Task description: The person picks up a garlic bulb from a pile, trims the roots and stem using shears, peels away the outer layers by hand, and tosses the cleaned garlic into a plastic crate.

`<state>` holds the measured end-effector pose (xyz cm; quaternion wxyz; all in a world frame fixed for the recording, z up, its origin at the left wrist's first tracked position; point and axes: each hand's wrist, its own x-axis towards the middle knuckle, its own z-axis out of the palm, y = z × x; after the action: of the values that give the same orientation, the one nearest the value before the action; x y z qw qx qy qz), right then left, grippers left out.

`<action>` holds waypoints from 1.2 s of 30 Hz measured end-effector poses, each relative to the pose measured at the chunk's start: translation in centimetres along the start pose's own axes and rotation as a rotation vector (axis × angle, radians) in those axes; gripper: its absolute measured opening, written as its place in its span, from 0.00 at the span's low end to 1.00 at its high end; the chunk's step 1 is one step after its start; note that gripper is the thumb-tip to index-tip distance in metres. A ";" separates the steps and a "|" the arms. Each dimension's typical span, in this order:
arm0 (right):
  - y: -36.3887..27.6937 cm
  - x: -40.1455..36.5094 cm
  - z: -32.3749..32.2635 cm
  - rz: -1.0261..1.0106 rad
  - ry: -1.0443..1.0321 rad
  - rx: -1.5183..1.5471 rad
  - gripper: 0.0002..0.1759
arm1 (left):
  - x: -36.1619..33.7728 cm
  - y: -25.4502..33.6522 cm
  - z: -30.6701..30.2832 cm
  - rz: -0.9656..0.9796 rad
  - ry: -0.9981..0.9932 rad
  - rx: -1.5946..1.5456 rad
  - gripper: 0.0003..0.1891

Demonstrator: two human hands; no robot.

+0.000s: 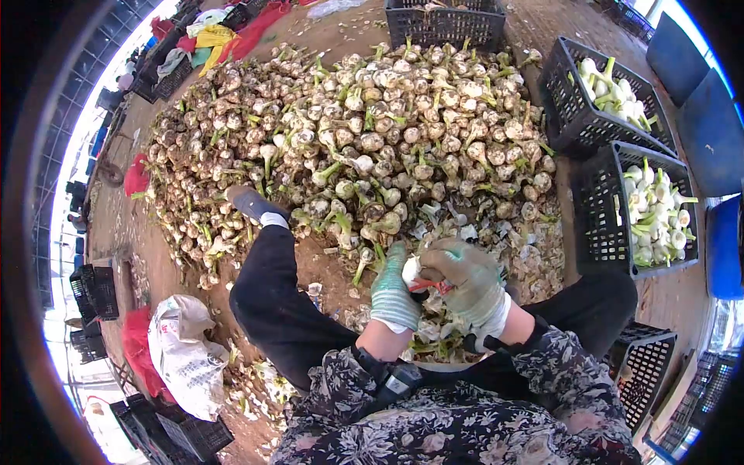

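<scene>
Garlic (411,269) sat between the hands, left hand (391,293) wrapped round it, right hand (469,280) just beside, closed on a red cutter (428,287) touching it; pile (372,116) lay ahead.

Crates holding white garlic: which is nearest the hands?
The lower filled crate, out to the side of the right hand; the upper filled crate sits farther away, higher in the frame.

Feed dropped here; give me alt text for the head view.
The gloved left hand grips a white garlic bulb over the lap, while the right hand presses a small red tool to it. Ahead lies a big pile of muddy garlic; black crates of cleaned bulbs stand at right.
</scene>
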<state>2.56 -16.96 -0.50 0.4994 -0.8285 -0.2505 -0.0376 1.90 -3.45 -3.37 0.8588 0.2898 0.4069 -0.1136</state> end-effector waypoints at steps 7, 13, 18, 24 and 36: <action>-1.7 -1.3 -2.8 0.560 -0.373 0.399 0.22 | 0.5 0.7 0.1 0.087 0.104 0.015 0.15; 2.1 -1.9 -1.0 0.442 -0.004 0.504 0.24 | -0.3 0.1 2.2 0.275 0.140 0.274 0.21; 1.7 -1.2 -8.3 0.692 0.611 1.511 0.22 | 0.4 1.9 1.9 0.282 0.205 0.269 0.20; 9.9 -0.2 -16.3 0.478 0.667 1.688 0.26 | 3.3 1.7 0.1 0.101 0.142 0.062 0.18; 36.2 1.0 1.9 0.966 0.063 0.171 0.12 | 5.3 0.6 -1.3 -0.113 -0.002 0.194 0.12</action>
<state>19.40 -28.54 -30.41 0.5333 -0.8045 0.1756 0.1939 4.74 -1.98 -7.77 0.8193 0.3481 0.4089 -0.2008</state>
